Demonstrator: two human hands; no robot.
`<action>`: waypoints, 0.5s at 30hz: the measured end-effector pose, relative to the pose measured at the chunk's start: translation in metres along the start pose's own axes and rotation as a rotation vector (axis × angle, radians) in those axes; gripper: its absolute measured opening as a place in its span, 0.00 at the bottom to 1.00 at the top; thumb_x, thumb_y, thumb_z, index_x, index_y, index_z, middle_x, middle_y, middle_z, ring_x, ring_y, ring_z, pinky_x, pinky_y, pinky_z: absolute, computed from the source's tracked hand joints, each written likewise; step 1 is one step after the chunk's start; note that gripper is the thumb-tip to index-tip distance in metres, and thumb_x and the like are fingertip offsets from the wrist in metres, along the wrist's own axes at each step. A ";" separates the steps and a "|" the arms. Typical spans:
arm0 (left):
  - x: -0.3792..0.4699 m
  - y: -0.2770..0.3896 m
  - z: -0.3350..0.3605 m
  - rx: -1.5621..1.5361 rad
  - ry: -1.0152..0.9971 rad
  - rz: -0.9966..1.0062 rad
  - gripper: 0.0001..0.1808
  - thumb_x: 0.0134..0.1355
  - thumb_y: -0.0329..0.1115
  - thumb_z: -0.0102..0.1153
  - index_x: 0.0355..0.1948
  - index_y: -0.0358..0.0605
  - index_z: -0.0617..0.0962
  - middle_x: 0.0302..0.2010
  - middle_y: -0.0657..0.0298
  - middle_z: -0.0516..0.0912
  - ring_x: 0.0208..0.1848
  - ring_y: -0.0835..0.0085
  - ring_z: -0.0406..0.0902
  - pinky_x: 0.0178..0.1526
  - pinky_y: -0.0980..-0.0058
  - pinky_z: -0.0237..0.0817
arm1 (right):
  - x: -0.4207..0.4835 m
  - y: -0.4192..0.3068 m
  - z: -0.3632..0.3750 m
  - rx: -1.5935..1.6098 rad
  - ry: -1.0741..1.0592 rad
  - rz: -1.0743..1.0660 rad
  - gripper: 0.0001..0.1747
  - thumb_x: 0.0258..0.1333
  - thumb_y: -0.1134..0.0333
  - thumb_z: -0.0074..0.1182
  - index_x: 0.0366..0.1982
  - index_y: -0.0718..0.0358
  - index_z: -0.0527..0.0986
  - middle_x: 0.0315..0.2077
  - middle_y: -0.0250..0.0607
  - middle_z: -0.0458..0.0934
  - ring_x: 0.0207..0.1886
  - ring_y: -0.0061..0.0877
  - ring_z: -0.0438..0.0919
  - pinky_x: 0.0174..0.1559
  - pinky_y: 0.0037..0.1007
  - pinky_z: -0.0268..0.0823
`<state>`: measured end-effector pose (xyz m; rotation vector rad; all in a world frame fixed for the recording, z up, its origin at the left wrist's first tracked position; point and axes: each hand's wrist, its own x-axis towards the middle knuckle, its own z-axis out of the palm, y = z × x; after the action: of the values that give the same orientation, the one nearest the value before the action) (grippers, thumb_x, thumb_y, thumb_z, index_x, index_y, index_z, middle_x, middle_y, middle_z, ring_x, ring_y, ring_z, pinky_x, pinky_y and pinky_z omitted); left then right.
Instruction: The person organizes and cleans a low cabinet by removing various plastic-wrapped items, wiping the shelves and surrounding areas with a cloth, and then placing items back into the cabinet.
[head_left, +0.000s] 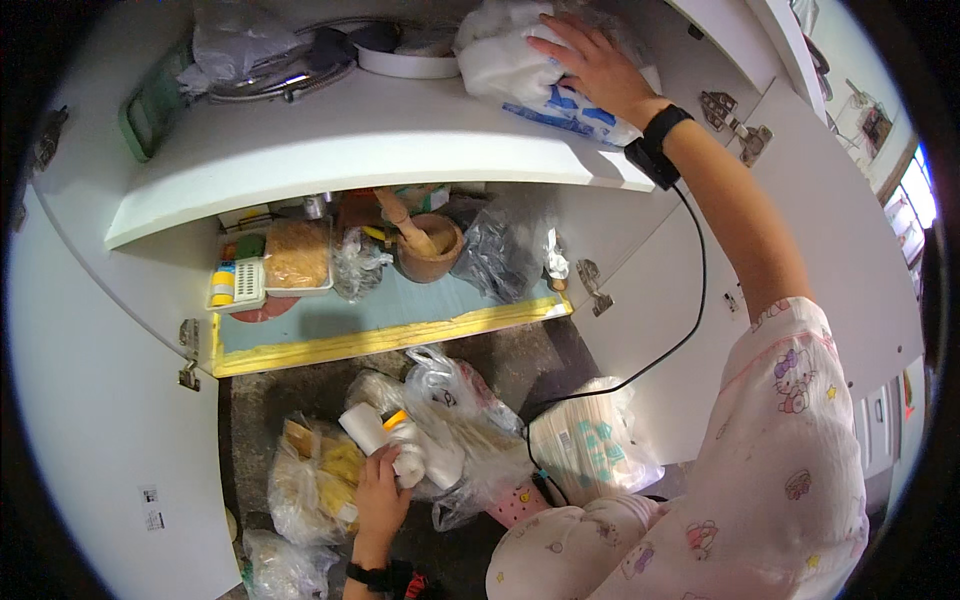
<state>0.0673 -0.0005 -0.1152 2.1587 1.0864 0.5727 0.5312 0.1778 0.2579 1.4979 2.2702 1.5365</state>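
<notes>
My right hand (600, 71) lies with spread fingers on a bulky clear plastic bag of white contents (510, 64), with blue print, at the right of the upper cabinet shelf (360, 142). Lower down, my left hand (382, 495) has its fingers around the end of a white roll (409, 463). Other white rolls (365, 427) lie just beyond it on the floor. Left of that hand is a clear bag with yellow contents (337, 472). On its right, a knotted plastic bag (450, 405) slumps across the floor.
On the bottom shelf (390, 315) stand a wooden mortar (427, 259) with pestle, a white basket (250, 279) and several bags. Cabinet doors (127, 420) hang open on both sides. A wrapped bundle of thin sticks (585, 446) is near my knee. A black cable (701, 277) trails from my right wrist.
</notes>
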 end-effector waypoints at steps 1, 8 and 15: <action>0.000 -0.001 -0.001 -0.007 -0.005 0.009 0.36 0.41 0.24 0.62 0.55 0.46 0.68 0.53 0.53 0.70 0.54 0.51 0.68 0.53 0.60 0.64 | 0.003 0.004 0.003 -0.001 0.005 -0.003 0.40 0.47 0.71 0.57 0.61 0.38 0.58 0.62 0.32 0.58 0.62 0.37 0.60 0.64 0.39 0.55; 0.004 -0.006 -0.004 -0.044 0.016 0.029 0.35 0.41 0.25 0.63 0.55 0.48 0.68 0.52 0.54 0.71 0.53 0.51 0.68 0.53 0.60 0.63 | 0.021 -0.012 -0.023 -0.065 0.071 -0.068 0.31 0.44 0.76 0.51 0.52 0.40 0.70 0.47 0.34 0.72 0.49 0.36 0.72 0.48 0.35 0.70; 0.007 -0.009 -0.002 -0.059 0.023 0.022 0.35 0.41 0.26 0.61 0.55 0.48 0.68 0.52 0.54 0.71 0.53 0.50 0.68 0.53 0.59 0.63 | 0.086 -0.044 -0.095 -0.138 0.410 -0.252 0.20 0.52 0.73 0.49 0.48 0.47 0.74 0.35 0.40 0.75 0.39 0.34 0.74 0.35 0.34 0.67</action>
<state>0.0650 0.0099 -0.1202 2.1196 1.0464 0.6332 0.4084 0.1690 0.3141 0.8846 2.3685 2.0127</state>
